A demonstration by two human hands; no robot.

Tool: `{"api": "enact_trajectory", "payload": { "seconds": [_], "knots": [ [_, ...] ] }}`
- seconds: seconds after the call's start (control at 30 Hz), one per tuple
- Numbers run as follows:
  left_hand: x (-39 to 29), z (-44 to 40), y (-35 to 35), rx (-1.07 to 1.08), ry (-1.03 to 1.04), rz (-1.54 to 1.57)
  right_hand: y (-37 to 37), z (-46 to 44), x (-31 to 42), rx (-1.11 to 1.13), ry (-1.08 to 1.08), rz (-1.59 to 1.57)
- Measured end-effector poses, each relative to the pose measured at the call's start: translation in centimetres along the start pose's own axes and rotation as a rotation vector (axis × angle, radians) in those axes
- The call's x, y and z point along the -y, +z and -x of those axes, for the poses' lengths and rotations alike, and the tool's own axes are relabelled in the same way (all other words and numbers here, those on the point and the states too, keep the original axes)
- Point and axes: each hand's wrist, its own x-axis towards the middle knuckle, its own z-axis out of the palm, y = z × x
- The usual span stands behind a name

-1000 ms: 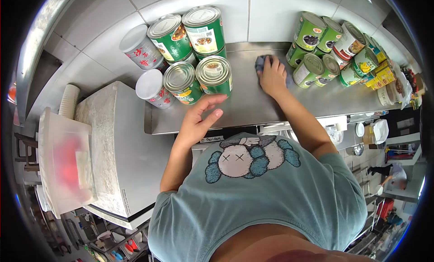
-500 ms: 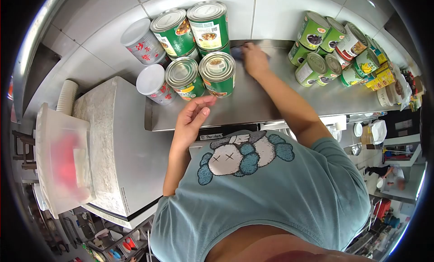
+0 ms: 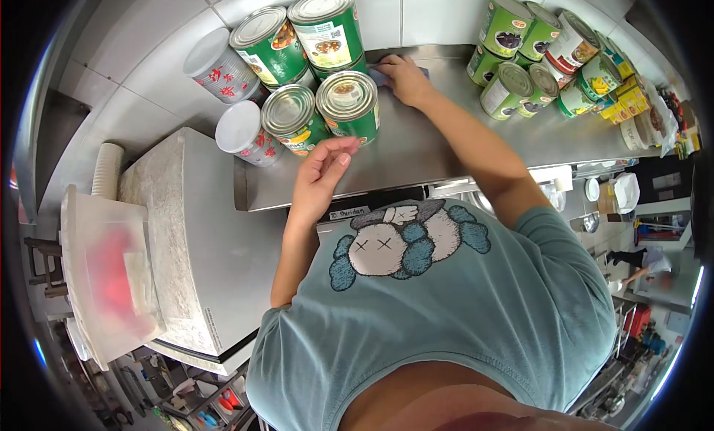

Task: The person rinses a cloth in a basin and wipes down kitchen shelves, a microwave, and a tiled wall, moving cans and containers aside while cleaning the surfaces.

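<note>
My right hand presses a blue-grey cloth onto the metal shelf, close to the wall and just right of the stacked green cans. Most of the cloth is hidden under the hand. My left hand hovers at the shelf's front edge with its fingers loosely bent and thumb apart, holding nothing. Its fingertips are beside the front green can; whether they touch it I cannot tell. Another green can stands left of that one, with taller stacked cans behind.
Grey tins with red lettering stand at the shelf's left end. Smaller green cans and yellow boxes fill its right part. A plastic bin sits atop a large metal unit at left. Another person is far right.
The view has shifted, so the cans appear higher and further left. My right hand has slid slightly left with the cloth. My left hand stays near the front can.
</note>
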Motion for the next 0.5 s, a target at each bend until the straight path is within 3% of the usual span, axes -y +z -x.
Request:
{"api": "enact_trajectory", "payload": {
  "seconds": [0.2,0.33,0.43,0.5],
  "knots": [
    [-0.9,-0.2,-0.5,-0.094,-0.017,-0.032,-6.4,10.4,5.3,0.251,-0.137,-0.232],
    [-2.2,-1.8,-0.8,-0.100,0.201,-0.032,-13.6,16.2,7.0,0.520,-0.131,-0.307],
    [-2.7,-3.5,-1.6,-0.060,0.249,-0.274,-20.0,18.0,5.5,0.772,0.007,-0.215],
    [-5.2,-4.6,-0.9,-0.093,0.555,-0.884,-22.3,18.2,4.5,0.698,0.104,-0.226]
  ]
}}
